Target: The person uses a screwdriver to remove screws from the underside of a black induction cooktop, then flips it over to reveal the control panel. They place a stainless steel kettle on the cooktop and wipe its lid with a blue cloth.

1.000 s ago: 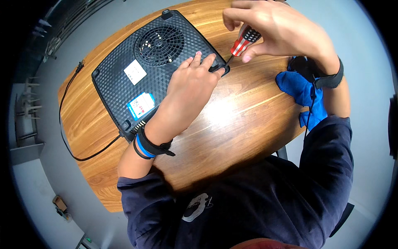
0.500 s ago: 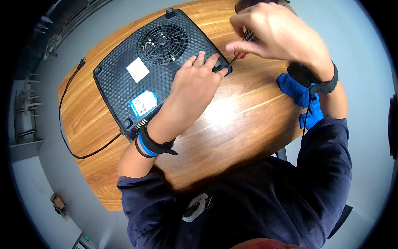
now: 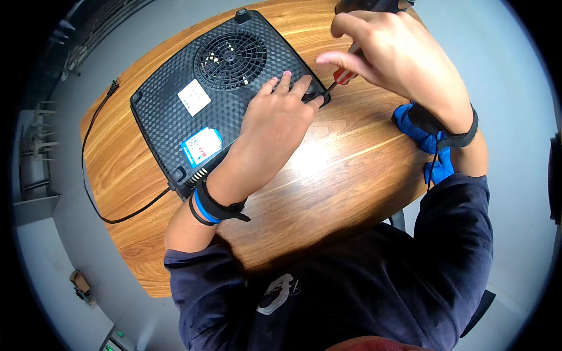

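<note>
A black induction cooker (image 3: pixel 164 93) lies upside down on the wooden table, its round fan grille (image 3: pixel 230 60) and textured base facing up. My left hand (image 3: pixel 278 120) rests on the base with fingers spread, near the corner on the right. In my right hand (image 3: pixel 398 55) is a screwdriver (image 3: pixel 344 76) with a red and dark handle, held tilted. Its shaft runs down to that same corner, close to my left fingertips. The exact contact of the tip is too small to make out.
The wooden table (image 3: pixel 328 199) carries the cooker's power cord (image 3: pixel 93 202), which curves along the left to a plug (image 3: pixel 113 89). Blue cloth (image 3: pixel 436 167) lies by my right wrist. A dark object (image 3: pixel 374 6) stands at the far edge.
My right fingers have loosened and shifted around the screwdriver handle, and more of the handle now shows. My left hand stays on the cooker.
</note>
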A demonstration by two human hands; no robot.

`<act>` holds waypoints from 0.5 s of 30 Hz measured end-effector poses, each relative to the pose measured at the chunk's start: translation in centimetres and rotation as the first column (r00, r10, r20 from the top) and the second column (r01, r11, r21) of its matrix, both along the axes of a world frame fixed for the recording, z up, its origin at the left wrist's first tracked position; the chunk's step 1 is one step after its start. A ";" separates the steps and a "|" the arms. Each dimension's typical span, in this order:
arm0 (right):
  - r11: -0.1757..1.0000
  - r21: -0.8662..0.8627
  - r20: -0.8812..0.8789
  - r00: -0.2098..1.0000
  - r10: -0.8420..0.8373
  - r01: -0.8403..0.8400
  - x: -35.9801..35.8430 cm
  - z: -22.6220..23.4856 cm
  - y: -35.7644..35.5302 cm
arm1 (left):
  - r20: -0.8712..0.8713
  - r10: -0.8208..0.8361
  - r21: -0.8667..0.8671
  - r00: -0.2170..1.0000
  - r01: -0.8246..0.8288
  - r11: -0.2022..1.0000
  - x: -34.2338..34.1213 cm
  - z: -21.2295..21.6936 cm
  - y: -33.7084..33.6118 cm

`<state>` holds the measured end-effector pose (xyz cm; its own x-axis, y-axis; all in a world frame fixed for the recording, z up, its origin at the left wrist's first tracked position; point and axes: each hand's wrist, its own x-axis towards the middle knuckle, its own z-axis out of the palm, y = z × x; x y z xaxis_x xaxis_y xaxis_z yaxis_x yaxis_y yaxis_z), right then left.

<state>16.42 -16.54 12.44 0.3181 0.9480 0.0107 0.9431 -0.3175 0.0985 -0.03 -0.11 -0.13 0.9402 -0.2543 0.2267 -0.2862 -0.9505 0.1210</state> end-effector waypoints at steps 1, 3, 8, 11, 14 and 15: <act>0.993 -0.077 0.055 0.995 -0.084 0.089 -0.8 1.5 0.7 | 0.003 0.000 0.003 1.000 0.000 1.000 0.0 -0.1 0.1; 0.997 0.015 -0.054 0.996 0.077 -0.076 1.1 0.9 -0.2 | 0.008 -0.003 0.008 1.000 0.003 1.000 -0.1 -0.4 0.2; 0.973 0.000 -0.265 0.938 0.222 -0.230 1.0 3.1 -1.3 | -0.004 0.004 0.025 1.000 -0.004 1.000 -0.1 -0.4 0.2; 0.965 0.056 -0.210 0.942 0.262 -0.256 2.7 1.2 -1.7 | 0.003 0.004 0.041 1.000 -0.004 0.999 -0.2 -0.4 0.3; 0.990 0.016 0.006 0.990 0.141 -0.141 1.0 2.0 -2.7 | 0.020 -0.006 0.043 1.000 0.005 0.999 -0.1 -0.5 0.2; 0.995 -0.015 0.064 0.993 0.102 -0.102 0.5 2.2 -2.7 | 0.029 -0.013 0.041 0.999 0.012 0.999 0.0 -0.5 0.2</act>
<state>16.95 -19.21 14.62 0.2187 0.9757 0.0165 0.9621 -0.2184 0.1635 -0.02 0.05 -0.60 0.9300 -0.2753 0.2434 -0.3008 -0.9508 0.0739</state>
